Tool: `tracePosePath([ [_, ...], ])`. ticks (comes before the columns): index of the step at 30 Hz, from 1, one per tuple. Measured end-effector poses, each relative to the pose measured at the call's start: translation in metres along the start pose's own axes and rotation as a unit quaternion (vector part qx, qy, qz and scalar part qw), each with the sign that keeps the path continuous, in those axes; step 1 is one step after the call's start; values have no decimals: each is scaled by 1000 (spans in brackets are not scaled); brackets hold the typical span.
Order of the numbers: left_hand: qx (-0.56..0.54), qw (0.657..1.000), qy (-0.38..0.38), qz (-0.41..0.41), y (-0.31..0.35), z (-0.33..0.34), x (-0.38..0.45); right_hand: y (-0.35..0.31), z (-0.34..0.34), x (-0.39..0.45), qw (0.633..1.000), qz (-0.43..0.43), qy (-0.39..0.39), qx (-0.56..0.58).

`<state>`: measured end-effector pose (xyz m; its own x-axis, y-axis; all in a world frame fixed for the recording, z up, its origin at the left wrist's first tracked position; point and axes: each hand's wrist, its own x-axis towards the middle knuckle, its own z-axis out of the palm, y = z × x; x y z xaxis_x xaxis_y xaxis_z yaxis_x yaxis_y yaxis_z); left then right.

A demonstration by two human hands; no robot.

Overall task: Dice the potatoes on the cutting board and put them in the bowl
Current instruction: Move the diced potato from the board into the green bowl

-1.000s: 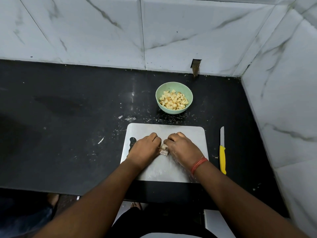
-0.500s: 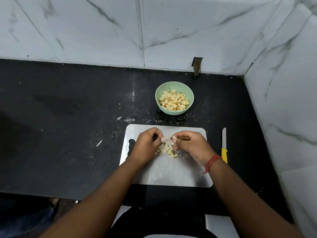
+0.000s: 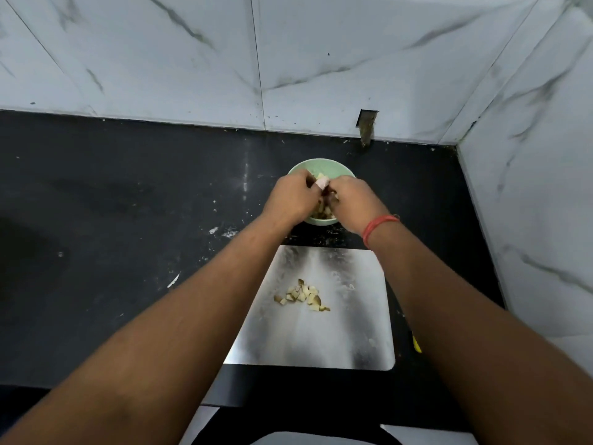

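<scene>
Both hands' fingers (image 3: 321,183) pinch potato dice over bowl (image 3: 321,166); leftover dice (image 3: 301,295) on board (image 3: 353,332).

The board (image 3: 321,342) nearer than the fingers (image 3: 309,183) looks like brushed metal, dull and smeared. Under them, the bowl (image 3: 316,165) is smooth and glossy; the black worktop (image 3: 128,220) is polished, the walls (image 3: 160,59) glossy marble-look tile.

Passage to the bowl (image 3: 300,167) is blocked by both hands; open black surface (image 3: 128,203) is left free to its left.
</scene>
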<state>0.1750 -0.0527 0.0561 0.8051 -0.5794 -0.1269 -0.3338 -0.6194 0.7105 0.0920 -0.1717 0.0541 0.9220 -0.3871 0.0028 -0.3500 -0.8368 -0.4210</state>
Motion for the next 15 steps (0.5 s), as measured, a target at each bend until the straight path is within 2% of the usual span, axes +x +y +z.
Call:
tracePosePath([
  [2, -14, 1000, 16, 8, -1, 0, -4, -1, 4, -4, 998, -9, 56, -7],
  [5, -68, 996, 45, 34, -8, 3, -13, 2, 11, -9, 996, -23, 85, -19],
  [8, -78, 994, 55, 57, -11, 6, -19, 4, 13, -14, 988, -53, 145, 0],
  [11, -82, 992, 59, 74, -9, 8, -22, 6, 12, -13, 987, -71, 147, -10],
  [15, -155, 975, 112, 116, -15, 9, -40, -1, 6, -31, 973, -60, 214, 65],
])
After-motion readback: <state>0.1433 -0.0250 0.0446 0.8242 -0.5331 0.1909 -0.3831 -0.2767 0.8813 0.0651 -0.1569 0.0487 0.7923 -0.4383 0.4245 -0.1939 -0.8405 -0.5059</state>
